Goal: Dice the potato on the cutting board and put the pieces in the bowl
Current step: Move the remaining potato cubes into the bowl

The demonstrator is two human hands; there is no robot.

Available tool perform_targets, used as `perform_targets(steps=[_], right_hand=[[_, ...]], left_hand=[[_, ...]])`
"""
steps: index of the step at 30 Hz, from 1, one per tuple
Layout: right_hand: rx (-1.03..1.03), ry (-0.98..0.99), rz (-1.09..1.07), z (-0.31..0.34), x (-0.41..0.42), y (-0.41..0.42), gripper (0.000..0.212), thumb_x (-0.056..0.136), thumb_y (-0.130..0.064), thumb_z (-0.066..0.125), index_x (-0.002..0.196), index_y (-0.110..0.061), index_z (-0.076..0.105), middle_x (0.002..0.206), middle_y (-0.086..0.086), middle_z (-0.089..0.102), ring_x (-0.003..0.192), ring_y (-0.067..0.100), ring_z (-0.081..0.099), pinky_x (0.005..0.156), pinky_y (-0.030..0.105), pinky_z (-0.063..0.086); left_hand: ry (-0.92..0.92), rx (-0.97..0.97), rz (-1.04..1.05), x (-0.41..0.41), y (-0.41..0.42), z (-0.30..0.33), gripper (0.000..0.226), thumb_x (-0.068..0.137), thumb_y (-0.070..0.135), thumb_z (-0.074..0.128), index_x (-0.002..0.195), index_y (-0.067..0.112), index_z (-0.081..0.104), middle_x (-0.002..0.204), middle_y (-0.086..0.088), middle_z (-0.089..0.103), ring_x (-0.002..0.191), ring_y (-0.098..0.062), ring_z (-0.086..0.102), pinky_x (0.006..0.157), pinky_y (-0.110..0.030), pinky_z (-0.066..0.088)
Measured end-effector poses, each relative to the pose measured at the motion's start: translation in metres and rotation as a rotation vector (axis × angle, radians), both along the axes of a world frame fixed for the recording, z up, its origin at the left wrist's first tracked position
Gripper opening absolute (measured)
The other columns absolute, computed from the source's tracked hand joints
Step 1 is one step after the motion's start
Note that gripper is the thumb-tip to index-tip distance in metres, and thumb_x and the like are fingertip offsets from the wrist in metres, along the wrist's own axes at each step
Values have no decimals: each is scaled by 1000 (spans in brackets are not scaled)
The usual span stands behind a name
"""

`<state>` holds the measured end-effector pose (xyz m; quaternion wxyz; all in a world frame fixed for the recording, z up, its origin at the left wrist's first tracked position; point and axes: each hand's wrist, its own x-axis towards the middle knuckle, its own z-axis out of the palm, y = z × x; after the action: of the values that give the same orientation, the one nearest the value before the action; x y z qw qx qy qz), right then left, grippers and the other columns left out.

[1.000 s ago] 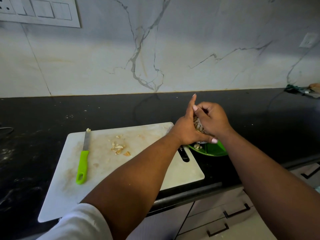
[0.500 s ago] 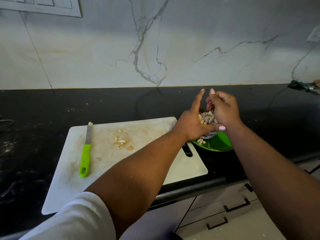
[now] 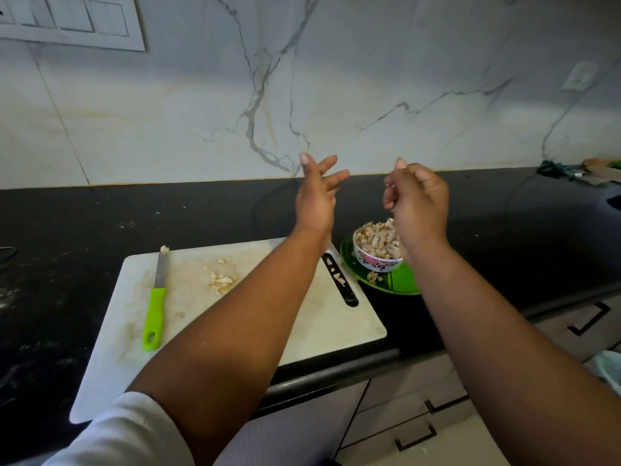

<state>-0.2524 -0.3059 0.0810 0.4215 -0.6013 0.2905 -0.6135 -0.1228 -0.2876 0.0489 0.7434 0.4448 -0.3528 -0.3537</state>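
A small floral bowl [image 3: 376,262] heaped with diced potato [image 3: 374,238] stands on a green plate [image 3: 396,280] just right of the white cutting board [image 3: 302,334]. A few potato pieces [image 3: 221,280] lie on the board's middle, and some sit in its handle slot [image 3: 337,275]. A green-handled knife [image 3: 156,312] lies on the board's left side. My left hand [image 3: 316,196] is raised above the board's far right corner with fingers spread, holding nothing. My right hand [image 3: 416,203] hovers above the bowl, fingers loosely curled, nothing visible in it.
The black countertop [image 3: 168,216] runs to a marble backsplash. A switch panel [image 3: 67,21] is on the wall at upper left. Clutter [image 3: 578,171] lies at the far right of the counter. Drawers [image 3: 420,428] sit below the counter edge.
Both hands were cupped together over the bowl with potato pieces between them. They have now lifted and parted, empty, and the full bowl shows below.
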Motion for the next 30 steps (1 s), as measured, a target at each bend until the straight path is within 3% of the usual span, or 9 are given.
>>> perform_targets(steps=[2,6,8,12,18,21,24,27,30], right_hand=[[-19,229,-18,-3,10,14,33,97,-26,59,70,-8,65,57,2,56,55,12,50,58,29,43],[-33,736,109,-15,23,32,20,90,-27,67,75,-14,72,66,-5,69,61,2,60,63,27,47],[-30,853,189,-23,31,40,11,88,-19,68,79,-19,75,71,-11,71,64,-2,63,62,21,47],[-26,947,304,-36,57,57,18,83,-10,65,84,-22,77,78,-13,72,76,1,67,72,21,53],[-51,1138,323,-61,118,73,36,82,-14,55,114,-20,71,114,-2,69,103,17,65,92,30,53],[-112,1136,341,-67,150,82,19,83,-24,60,94,-14,71,91,4,71,85,22,67,77,33,57],[-217,1171,364,-64,174,95,33,80,-47,64,74,-14,65,73,3,66,70,21,63,60,31,52],[-395,1192,433,-67,184,101,14,72,-35,67,73,-21,65,78,-6,62,77,16,63,66,30,52],[-502,1231,606,-69,167,100,3,69,-23,57,70,-21,60,71,-7,60,68,10,57,64,33,50]], left_hand=[[-4,25,22,13,11,16,63,105,67,30,129,22,67,121,-6,74,125,-22,64,115,-42,43],[-247,215,-23,41,31,32,42,97,58,62,116,22,71,111,1,77,109,-17,70,97,-34,53],[-323,298,-38,59,44,34,44,93,59,68,117,22,72,108,4,78,102,-14,71,93,-33,54],[-494,323,23,106,75,30,34,93,54,72,97,21,72,89,4,74,70,-5,62,74,-24,50],[-441,332,155,166,119,-7,35,98,48,67,106,15,73,95,-2,74,89,-15,67,83,-27,53],[-329,317,211,177,130,-26,32,104,48,57,106,20,72,98,-2,75,90,-16,69,89,-33,51],[-233,326,205,185,131,-42,42,106,54,46,108,22,72,105,-4,77,101,-17,72,99,-35,52],[-215,347,196,189,134,-49,51,105,61,41,110,22,73,111,-7,77,112,-20,70,104,-37,51],[-228,328,203,192,134,-52,47,105,59,44,108,22,74,105,-4,78,110,-17,71,100,-33,50]])
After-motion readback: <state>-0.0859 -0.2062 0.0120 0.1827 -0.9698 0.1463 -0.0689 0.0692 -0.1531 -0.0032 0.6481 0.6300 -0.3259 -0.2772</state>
